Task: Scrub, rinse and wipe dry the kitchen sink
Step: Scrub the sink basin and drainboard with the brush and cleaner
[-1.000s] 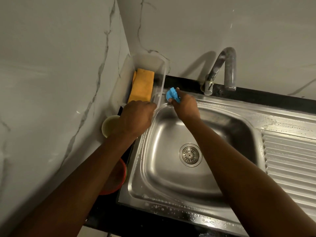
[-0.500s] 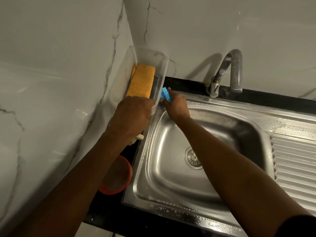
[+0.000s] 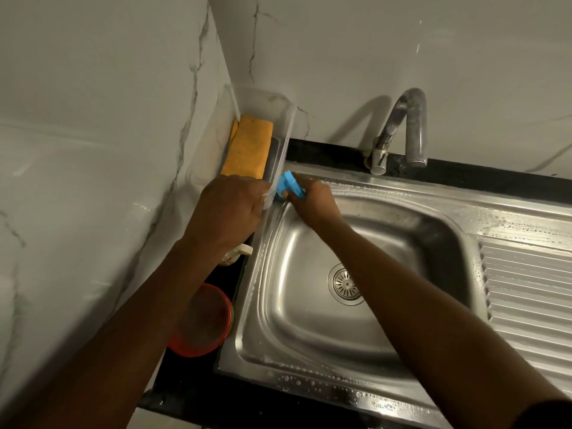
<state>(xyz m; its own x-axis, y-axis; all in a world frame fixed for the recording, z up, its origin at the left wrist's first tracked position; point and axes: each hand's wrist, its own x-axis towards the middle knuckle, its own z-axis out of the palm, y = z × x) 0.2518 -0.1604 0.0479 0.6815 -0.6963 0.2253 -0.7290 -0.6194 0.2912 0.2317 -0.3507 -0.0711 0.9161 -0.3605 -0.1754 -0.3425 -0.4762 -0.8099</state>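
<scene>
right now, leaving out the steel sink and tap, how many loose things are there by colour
blue: 1, blue scrubbing pad
orange: 1, folded orange cloth
clear: 1, clear plastic tub
red: 1, round red plastic bowl
cream: 1, cream plastic item, mostly hidden
total: 5

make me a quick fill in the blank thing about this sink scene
1. The right hand holds a ___ scrubber at the far left corner of the sink.
2. The left hand grips the rim of the clear container, which holds a folded ___ cloth.
3. A round ___ dish sits on the dark counter left of the sink.

Missing words: blue; orange; red
</scene>
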